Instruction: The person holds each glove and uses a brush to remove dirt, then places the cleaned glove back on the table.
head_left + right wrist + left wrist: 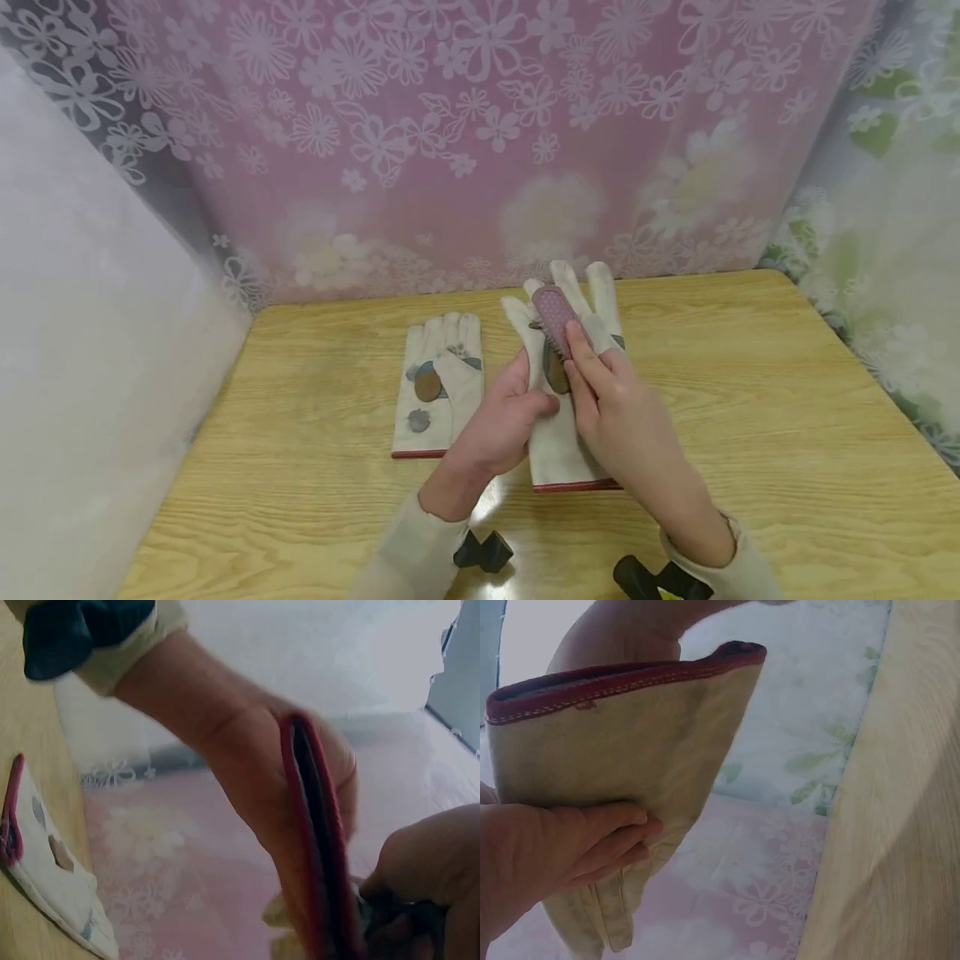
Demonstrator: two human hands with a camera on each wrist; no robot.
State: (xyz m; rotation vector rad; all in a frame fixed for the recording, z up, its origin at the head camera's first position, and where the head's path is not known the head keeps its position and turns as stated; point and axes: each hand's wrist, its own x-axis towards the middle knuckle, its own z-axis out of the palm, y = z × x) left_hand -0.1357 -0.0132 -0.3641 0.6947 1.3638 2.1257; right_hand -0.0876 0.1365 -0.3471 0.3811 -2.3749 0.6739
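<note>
A cream glove (558, 442) with a red-trimmed cuff is tilted up off the table. My left hand (498, 421) grips its left side, thumb in front. In the left wrist view, the fingers of my left hand (577, 847) lie along the back of the glove (622, 750). My right hand (622, 417) holds a pink dotted brush (553, 310), bristles facing the glove's front near brown and blue-grey patches. In the right wrist view, my right hand (435, 855) is at the right edge, beside the glove's red cuff (322, 840); the brush is not clear there.
A second cream glove (468, 396), with brown, blue and grey patches, lies flat on the wooden table (300, 467) to the left. Behind the table hangs a pink flowered curtain (450, 192); pale curtains (885, 250) stand at the sides.
</note>
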